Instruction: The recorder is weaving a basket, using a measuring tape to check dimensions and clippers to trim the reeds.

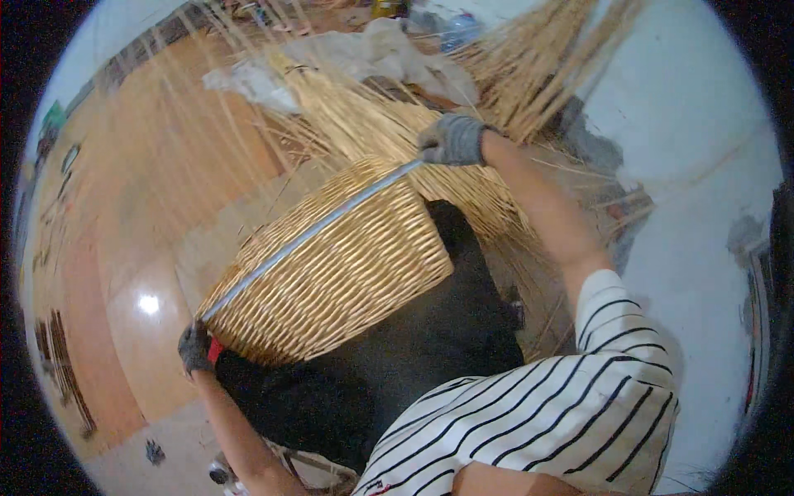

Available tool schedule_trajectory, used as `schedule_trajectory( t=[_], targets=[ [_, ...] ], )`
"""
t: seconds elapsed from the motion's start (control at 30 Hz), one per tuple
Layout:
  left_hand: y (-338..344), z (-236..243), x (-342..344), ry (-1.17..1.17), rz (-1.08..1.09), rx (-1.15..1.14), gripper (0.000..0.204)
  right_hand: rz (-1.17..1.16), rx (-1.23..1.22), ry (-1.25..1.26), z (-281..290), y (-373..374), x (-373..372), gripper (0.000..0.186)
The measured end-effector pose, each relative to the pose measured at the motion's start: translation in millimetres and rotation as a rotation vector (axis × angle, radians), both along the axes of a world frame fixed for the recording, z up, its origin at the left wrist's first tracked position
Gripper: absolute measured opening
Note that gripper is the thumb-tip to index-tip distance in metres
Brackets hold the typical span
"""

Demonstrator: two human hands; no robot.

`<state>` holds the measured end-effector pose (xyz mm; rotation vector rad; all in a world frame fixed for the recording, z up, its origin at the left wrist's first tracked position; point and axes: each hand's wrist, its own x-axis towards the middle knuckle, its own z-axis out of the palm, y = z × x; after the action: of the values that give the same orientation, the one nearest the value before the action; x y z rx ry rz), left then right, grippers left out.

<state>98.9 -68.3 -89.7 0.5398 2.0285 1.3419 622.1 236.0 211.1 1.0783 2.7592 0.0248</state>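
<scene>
A woven wicker basket lies tilted across my lap, its golden weave facing up. Thin unwoven rods fan out from its far side, blurred in places. A flat pale blue-grey strip, apparently a measuring tape, runs taut and slanting across the weave. My left hand, in a dark grey glove, is closed at the tape's lower left end, with a small red thing beside it. At the upper right end, my gloved right hand pinches the tape just past the basket's edge.
Bundles of long straw-coloured rods lie beyond my right hand, with more loose rods under it. A crumpled translucent plastic sheet is spread at the back. A white wall rises on the right; shiny brown flooring stretches to the left.
</scene>
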Motion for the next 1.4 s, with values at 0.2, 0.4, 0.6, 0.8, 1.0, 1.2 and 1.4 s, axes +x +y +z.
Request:
schedule_trajectory(
  t=[0.2, 0.4, 0.6, 0.8, 1.0, 1.2, 1.4],
  targets=[
    [17.3, 0.9, 1.1, 0.405, -0.173, -0.256, 0.03, -0.073, -0.037, -0.083, 5.8, -3.7, 7.2, 0.027],
    [-11.5, -30.8, -39.0, 0.129, 0.01, 0.046, 0.034, -0.042, 0.081, 0.04, -8.4, -6.8, -2.8, 0.021],
    [17.6, -4.8, 7.1, 0.118, -0.057, -0.021, 0.03, -0.075, 0.114, 0.037, -11.2, -6.7, 14.8, 0.022],
    [14.9, -5.7, 8.8, 0.147, -0.05, 0.154, 0.024, -0.092, 0.098, -0.011, -8.8, -8.4, 10.3, 0.022],
    [10.2, -3.9, 0.3, 0.118, -0.081, 0.055, 0.023, -0.094, 0.101, 0.008, -9.5, -7.6, 4.8, 0.023],
    [0.8, 14.5, 10.3, 0.176, -0.042, 0.11, 0.023, 0.033, -0.116, 0.026, -8.9, -37.0, -13.0, 0.023],
    [7.2, 58.4, 90.5, 0.091, 0.134, 0.381, 0.027, -0.004, -0.492, -0.192, -64.7, -127.0, -87.5, 0.022]
  ],
)
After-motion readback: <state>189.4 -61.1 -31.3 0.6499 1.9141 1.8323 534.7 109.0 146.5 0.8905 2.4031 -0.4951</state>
